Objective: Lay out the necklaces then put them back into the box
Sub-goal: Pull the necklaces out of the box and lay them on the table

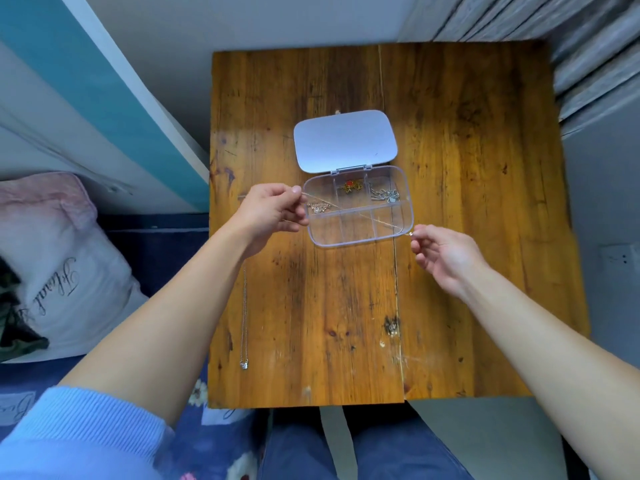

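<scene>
A clear plastic compartment box (360,239) lies open on the wooden table (450,202), its lid (344,140) folded back. A thin gold chain necklace (367,216) is stretched across the box between my hands. My left hand (273,211) pinches one end at the box's left side; my right hand (440,254) pinches the other end at its lower right corner. Inside the box lie a silver necklace (318,206), a gold one with a red pendant (350,187) and another silver one (384,195). A silver necklace (244,313) lies straight along the table's left edge.
A pillow (52,265) and blue bedding (156,258) lie left of the table. A wall and grey boards stand at the back and right. The table's near edge is just in front of my lap.
</scene>
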The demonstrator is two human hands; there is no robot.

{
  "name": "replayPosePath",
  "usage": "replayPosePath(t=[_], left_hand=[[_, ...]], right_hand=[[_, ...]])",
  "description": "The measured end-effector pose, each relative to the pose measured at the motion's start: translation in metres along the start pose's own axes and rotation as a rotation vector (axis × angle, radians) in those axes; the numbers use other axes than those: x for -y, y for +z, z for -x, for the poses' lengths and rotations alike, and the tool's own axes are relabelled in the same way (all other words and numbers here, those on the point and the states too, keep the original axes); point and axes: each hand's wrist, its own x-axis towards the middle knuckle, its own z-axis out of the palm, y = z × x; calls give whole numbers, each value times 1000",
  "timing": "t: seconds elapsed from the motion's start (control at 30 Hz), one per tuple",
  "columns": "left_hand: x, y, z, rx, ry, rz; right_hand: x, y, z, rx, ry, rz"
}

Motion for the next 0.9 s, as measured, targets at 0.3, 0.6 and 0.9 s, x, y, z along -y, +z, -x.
replayPosePath(t=[0.3, 0.6, 0.9], left_hand=[[21, -48, 1, -79, 90, -610], [62, -41, -10, -55, 262, -1028], [80, -44, -21, 5, 299, -1093]], right_hand=[[-97, 57, 84, 205, -50, 602], [-207, 112, 114, 95, -74, 741], [-220, 117, 114, 22, -180, 1077]])
